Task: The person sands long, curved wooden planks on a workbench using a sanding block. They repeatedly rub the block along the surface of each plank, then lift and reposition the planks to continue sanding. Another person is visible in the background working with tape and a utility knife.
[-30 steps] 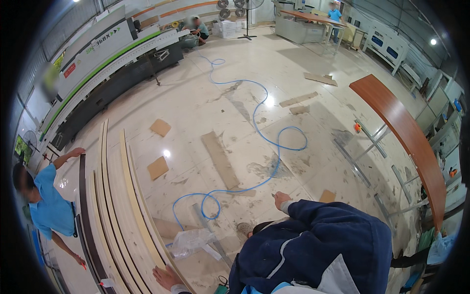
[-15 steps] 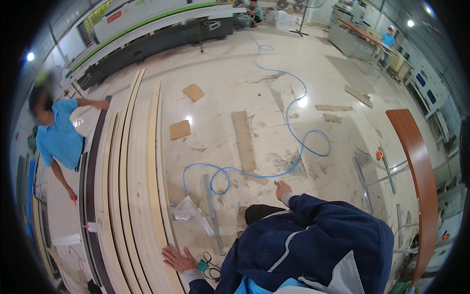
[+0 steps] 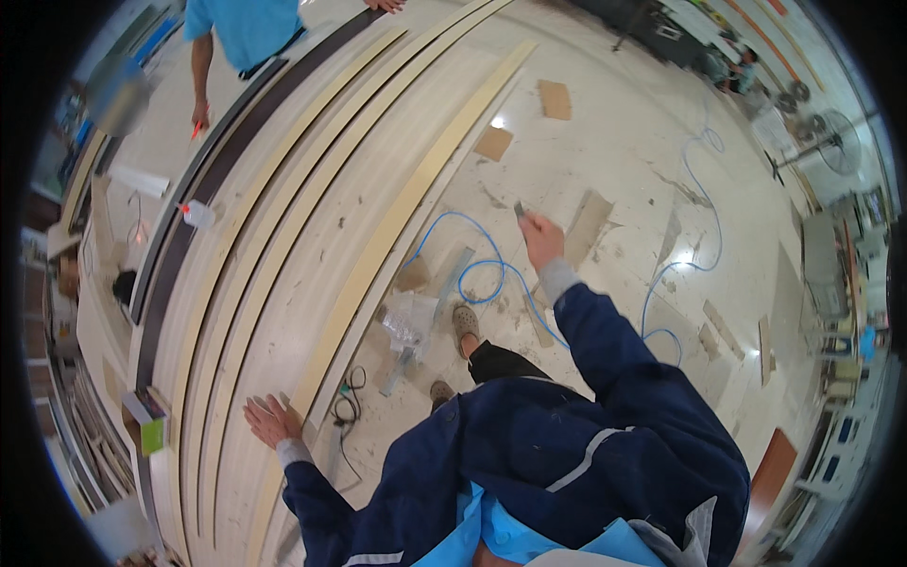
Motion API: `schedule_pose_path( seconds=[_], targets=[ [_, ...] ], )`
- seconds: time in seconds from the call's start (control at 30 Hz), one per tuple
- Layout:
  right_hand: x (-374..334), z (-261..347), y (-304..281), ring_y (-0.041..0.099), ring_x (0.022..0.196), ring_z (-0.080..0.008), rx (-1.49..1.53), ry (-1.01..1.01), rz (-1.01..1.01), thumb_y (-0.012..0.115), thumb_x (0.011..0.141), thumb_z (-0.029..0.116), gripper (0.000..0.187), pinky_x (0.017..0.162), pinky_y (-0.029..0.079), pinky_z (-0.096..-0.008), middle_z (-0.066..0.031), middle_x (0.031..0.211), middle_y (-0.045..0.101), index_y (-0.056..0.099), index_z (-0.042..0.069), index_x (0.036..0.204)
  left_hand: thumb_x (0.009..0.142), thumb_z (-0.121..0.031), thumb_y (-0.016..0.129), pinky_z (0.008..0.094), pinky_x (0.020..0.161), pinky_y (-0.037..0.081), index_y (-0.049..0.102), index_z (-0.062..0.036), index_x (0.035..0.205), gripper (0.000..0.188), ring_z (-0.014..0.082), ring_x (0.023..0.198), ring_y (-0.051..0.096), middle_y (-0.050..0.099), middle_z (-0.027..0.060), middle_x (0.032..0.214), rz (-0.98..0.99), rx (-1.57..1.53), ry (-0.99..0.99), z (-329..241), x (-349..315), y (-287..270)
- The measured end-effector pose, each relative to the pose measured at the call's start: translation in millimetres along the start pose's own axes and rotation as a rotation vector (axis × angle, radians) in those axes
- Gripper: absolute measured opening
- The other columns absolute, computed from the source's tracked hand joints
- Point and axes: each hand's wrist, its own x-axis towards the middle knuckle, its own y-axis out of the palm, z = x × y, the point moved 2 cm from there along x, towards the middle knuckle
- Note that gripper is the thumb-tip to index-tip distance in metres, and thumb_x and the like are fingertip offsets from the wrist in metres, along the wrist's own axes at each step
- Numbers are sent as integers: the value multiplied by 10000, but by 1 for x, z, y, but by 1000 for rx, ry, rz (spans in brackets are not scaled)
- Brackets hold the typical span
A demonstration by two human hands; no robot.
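My left hand (image 3: 273,421) rests flat with its fingers spread on a long pale panel (image 3: 351,219), beside a cream strip (image 3: 392,213) that runs along it. My right hand (image 3: 540,238) is raised over the floor right of the panel. Its fingers are closed on a small flat grey blade-like piece (image 3: 519,209), whose lower part is hidden in the grip. More narrow cream strips (image 3: 274,184) lie lengthwise across the panel to the left of my left hand. Along the far left side runs a dark brown strip (image 3: 248,115).
Across the panel, a person in a blue shirt (image 3: 241,33) holds a small red tool (image 3: 196,130). A white bottle (image 3: 197,214) and a small box (image 3: 146,420) stand on the left side. A blue hose (image 3: 501,283), clear plastic wrap (image 3: 409,321) and cardboard (image 3: 588,227) lie on the floor.
My view has swung to the left. My left hand has shifted further onto the panel, and my right hand, still gripping the grey piece, has come nearer the panel.
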Motion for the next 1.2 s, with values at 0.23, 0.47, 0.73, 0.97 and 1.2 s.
schedule_pose_path(
  seconds=[0.23,0.47,0.73,0.97,1.2],
  targets=[
    [178,72,89,662,893,-330,-356,-148,201,601,860,281,286,810,509,-390,-158,942,709,716,81,1028,973,-598,311,483,1180,122,302,-106,1508,727,295,1481,159,232,149,1585,29,37,-120,-2,-5,9],
    [276,79,139,618,1000,-331,-762,-385,25,568,877,231,237,867,500,-437,-148,973,654,687,111,1043,970,-531,374,487,1176,137,317,-135,1508,670,265,1477,186,248,117,1586,-17,53,-150,-11,-11,7],
    [88,86,203,608,819,-340,-484,-869,537,527,844,117,99,718,490,-449,-143,845,610,604,55,855,965,-462,433,486,1168,162,378,-135,1481,614,270,1457,245,300,118,1565,-110,18,-99,-8,-11,9],
    [92,93,192,599,883,-341,-381,-691,557,518,848,102,105,783,485,-467,-147,881,602,602,61,896,972,-456,416,480,1161,182,399,-121,1468,600,285,1446,267,330,138,1546,-99,50,-87,-8,-11,7],
    [197,76,166,596,842,-348,-701,-832,246,528,853,120,122,704,477,-472,-135,851,610,630,63,888,960,-454,445,494,1166,165,387,-141,1476,606,275,1456,247,305,120,1562,-111,5,-107,-9,-9,10]
  ],
)
